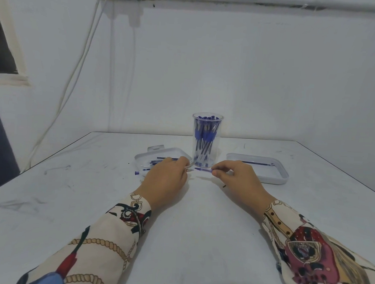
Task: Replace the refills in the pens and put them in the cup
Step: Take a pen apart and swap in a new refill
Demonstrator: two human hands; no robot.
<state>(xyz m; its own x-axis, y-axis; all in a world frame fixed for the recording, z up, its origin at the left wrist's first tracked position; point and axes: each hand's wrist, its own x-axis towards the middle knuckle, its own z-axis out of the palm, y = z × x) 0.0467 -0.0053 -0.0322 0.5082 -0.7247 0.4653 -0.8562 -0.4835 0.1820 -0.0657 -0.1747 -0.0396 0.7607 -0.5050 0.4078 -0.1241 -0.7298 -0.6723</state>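
Observation:
A clear plastic cup [206, 140] full of several blue-capped pens stands at the middle of the table. Just in front of it my right hand [234, 177] pinches a thin blue refill [203, 169] at its right end, with its tip pointing left. My left hand [166, 176] grips a clear pen barrel [189, 170]; only its tip shows past my fingers, facing the refill's tip with a small gap between them. A white tray [140, 159] behind my left hand holds several blue refills. A second white tray [278, 176] to the right holds one blue refill [257, 163].
A small blue piece [137, 173] lies on the table by the left tray's front corner. A tiny dark speck [224, 186] lies under my right wrist. The white table [188, 228] meets the wall behind the cup, and cables [77, 71] hang down the wall at the left.

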